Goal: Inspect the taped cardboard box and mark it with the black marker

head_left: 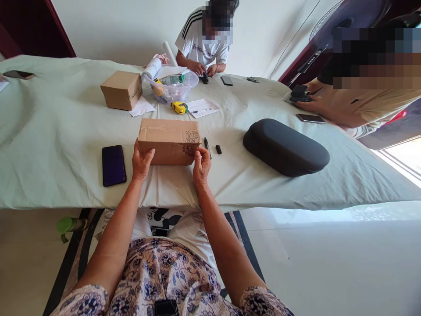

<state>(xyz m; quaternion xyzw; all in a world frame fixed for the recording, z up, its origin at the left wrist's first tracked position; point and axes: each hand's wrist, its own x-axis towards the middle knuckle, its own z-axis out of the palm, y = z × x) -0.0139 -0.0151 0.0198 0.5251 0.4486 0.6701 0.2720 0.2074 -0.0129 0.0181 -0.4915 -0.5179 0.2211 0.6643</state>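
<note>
A brown cardboard box (168, 140) with dark scribbles on its right end lies near the front edge of a table covered in a pale green cloth (59, 131). My left hand (141, 163) grips the box's left near corner, fingers wrapped on the side. My right hand (201, 166) holds the right near corner, fingers curled against the scribbled end. A black marker (207, 146) and its cap (218, 149) lie just right of the box.
A dark phone (113, 165) lies left of the box; a black oval case (285, 147) right. Farther back are a second cardboard box (121, 89), a clear bowl (174, 87), a yellow tape measure (179, 107) and papers (202, 107). Two other people sit at the far and right sides.
</note>
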